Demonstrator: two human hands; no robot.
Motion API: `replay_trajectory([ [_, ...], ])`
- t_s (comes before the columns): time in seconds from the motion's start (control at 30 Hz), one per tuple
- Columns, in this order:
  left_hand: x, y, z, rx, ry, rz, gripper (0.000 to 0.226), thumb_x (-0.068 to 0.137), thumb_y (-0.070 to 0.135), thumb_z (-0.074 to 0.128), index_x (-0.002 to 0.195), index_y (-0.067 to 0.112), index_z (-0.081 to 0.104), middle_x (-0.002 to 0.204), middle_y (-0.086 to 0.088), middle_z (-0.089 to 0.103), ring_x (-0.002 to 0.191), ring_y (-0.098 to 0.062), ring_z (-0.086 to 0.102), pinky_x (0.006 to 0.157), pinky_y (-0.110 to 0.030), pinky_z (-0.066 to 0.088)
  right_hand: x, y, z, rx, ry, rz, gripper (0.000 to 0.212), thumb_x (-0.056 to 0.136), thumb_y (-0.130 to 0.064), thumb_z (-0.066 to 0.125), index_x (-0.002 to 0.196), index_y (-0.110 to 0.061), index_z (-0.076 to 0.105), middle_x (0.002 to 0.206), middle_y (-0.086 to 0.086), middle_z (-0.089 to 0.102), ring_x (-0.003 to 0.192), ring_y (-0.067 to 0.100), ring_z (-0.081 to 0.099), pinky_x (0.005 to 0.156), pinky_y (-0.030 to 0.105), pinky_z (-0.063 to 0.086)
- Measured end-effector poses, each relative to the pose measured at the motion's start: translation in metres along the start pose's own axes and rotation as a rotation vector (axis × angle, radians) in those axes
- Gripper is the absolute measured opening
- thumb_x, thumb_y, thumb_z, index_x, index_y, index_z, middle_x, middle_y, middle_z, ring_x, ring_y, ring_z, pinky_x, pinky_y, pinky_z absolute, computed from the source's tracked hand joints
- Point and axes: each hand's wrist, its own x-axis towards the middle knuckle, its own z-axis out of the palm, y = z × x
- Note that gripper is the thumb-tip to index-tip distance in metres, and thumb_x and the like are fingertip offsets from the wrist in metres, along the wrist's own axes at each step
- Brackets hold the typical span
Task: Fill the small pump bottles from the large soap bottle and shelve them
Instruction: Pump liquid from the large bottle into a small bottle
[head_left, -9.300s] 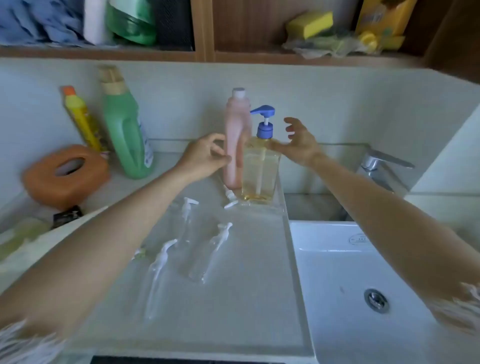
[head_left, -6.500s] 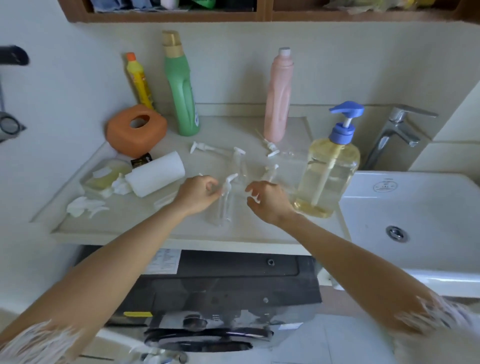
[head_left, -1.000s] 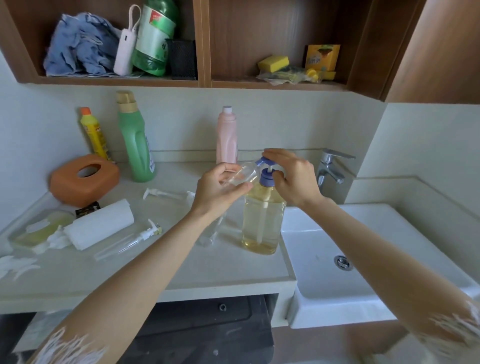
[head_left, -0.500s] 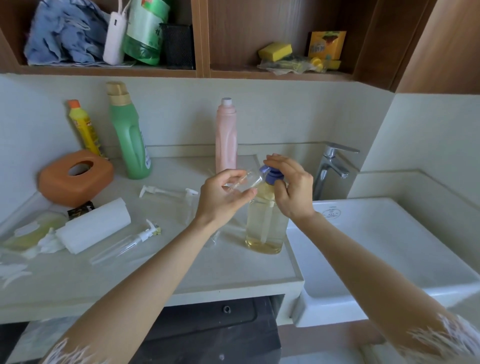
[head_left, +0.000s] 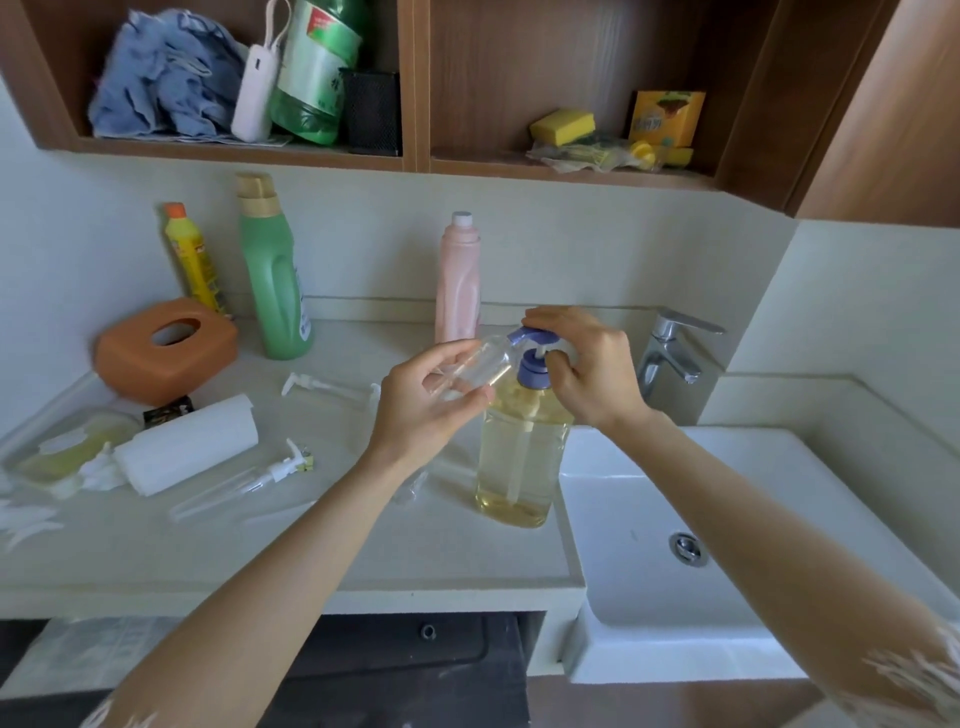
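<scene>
Filling a small bottle at the soap pump

At frame centre the left hand (head_left: 426, 405) grips a small clear bottle (head_left: 480, 364), tilted with its mouth under the spout of the blue pump (head_left: 535, 345); the right hand (head_left: 587, 364) curls over the pump head of the large soap bottle (head_left: 519, 457), which stands on the desk (head_left: 311, 551) beside the sink (head_left: 727, 545). Left of centre lie another small pump bottle (head_left: 239, 486) and a paper roll (head_left: 187, 444); a pink bottle (head_left: 458, 280) stands behind.

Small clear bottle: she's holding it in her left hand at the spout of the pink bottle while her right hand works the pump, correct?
Not quite. The head view shows the small clear bottle in the left hand at the blue spout of the large soap bottle; the right hand is on its pump. The pink bottle stands untouched behind.
</scene>
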Motion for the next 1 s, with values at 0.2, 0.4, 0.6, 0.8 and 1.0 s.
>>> replay_trajectory([
  [0.2,-0.006,-0.007,0.005,-0.044,0.030,0.025,0.046,0.075,0.005,0.080,0.114,0.022,0.064,0.113,0.007,0.069,0.083,-0.005,0.067,0.080,-0.021,0.054,-0.016,0.009,0.018,0.141,0.171,-0.009,0.046,0.064,0.011,0.044,0.101,0.005,0.070,0.107,0.016,0.069,0.107,0.024,0.061,0.098,0.028,0.047],
  [0.4,-0.007,-0.016,0.006,-0.037,0.053,0.009,0.049,0.071,0.001,0.082,0.102,0.035,0.064,0.105,0.016,0.069,0.083,-0.001,0.066,0.077,-0.017,0.051,-0.029,0.016,0.038,0.189,0.202,-0.009,0.044,0.065,0.009,0.043,0.098,0.004,0.070,0.102,0.014,0.069,0.105,0.024,0.062,0.099,0.023,0.044],
  [0.6,-0.007,-0.010,0.004,0.013,0.057,0.016,0.045,0.072,0.005,0.082,0.100,0.034,0.065,0.104,0.013,0.070,0.081,-0.002,0.065,0.078,-0.017,0.052,-0.030,0.009,0.032,0.173,0.170,-0.024,0.041,0.069,0.008,0.046,0.101,0.004,0.070,0.106,0.015,0.069,0.108,0.025,0.061,0.100,0.027,0.045],
  [0.8,-0.001,-0.002,0.001,0.079,-0.005,-0.002,0.028,0.079,0.026,0.078,0.103,0.034,0.066,0.099,0.010,0.073,0.094,-0.002,0.067,0.081,-0.014,0.049,-0.011,0.011,0.005,0.162,0.030,-0.020,0.048,0.069,0.007,0.043,0.109,0.000,0.069,0.116,0.010,0.067,0.113,0.022,0.060,0.100,0.023,0.043],
  [1.0,0.002,-0.006,0.000,0.030,-0.019,-0.050,0.025,0.075,0.044,0.076,0.097,0.042,0.065,0.086,0.020,0.070,0.077,0.002,0.064,0.069,-0.022,0.048,-0.010,0.015,0.001,0.163,-0.063,-0.059,0.043,0.077,0.005,0.047,0.116,0.000,0.065,0.122,0.012,0.064,0.119,0.025,0.056,0.104,0.016,0.037],
])
